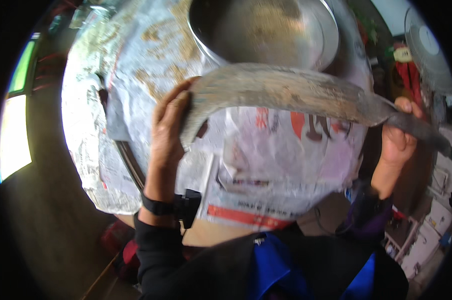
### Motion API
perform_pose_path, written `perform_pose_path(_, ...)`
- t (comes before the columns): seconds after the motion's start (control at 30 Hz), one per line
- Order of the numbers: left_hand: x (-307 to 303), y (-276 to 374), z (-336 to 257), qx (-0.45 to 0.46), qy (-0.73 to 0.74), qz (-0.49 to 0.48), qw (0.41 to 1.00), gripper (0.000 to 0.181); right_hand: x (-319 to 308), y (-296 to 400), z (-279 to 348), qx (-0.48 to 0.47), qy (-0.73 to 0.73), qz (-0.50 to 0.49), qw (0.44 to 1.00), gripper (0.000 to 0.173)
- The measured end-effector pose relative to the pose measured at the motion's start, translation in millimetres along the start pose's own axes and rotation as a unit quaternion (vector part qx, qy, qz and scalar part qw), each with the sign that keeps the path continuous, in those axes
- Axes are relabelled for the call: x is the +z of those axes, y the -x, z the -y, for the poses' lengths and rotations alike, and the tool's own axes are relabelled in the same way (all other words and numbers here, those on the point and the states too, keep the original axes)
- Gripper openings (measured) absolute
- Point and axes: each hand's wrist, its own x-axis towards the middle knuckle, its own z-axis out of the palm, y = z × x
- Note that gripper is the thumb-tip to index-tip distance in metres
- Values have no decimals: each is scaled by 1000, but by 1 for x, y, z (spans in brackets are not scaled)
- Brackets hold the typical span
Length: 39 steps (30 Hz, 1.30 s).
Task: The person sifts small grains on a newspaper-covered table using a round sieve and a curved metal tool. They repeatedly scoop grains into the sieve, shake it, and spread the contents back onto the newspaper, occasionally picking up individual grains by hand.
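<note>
A long curved piece, worn grey-brown and horn-like, perhaps a buffalo horn (282, 88), spans the view over a paper-covered table. My left hand (171, 120) grips its broad end at the left, fingers along the outer side. My right hand (400, 131) is closed around the narrower, darker part at the right, whose tip reaches past the hand. Just beyond the curved piece stands a large round metal basin (207, 52) with brownish, grainy matter (271, 30) inside. A black strap with a dark box-like device is on my left wrist.
Printed paper sheets (286, 150) cover the table, with brown crumbs (151, 82) at the upper left. A tool with a dark curved handle (130, 165) and grey flat part (117, 116) lies left. An electric fan (424, 45) stands at the upper right.
</note>
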Motion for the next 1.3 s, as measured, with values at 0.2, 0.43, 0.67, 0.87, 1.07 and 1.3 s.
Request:
perform_pose_path(0.2, -47, 83, 23, -189, -60, 48, 979, 42, -48, 58, -39, 73, 2, -65, 995, 34)
perform_pose_path(0.43, -40, 140, 70, -270, -48, 95, 957, 49, -119, 62, -38, 173, -34, -126, 976, 13)
perform_pose_path(0.67, -13, 148, 103, -227, -99, 73, 966, 49, -160, 46, -28, 169, 69, -261, 948, 10)
perform_pose_path(0.87, -9, 154, 111, -226, -211, 55, 950, 47, -162, 36, -44, 172, 341, -477, 791, 19)
perform_pose_path(1.07, -7, 157, 117, -231, -189, 29, 954, 48, -150, 21, -35, 332, 627, -387, 589, 33)
perform_pose_path(1.3, -4, 149, 104, -264, -179, 0, 948, 43, -124, 12, -49, 356, 749, -257, 497, 18)
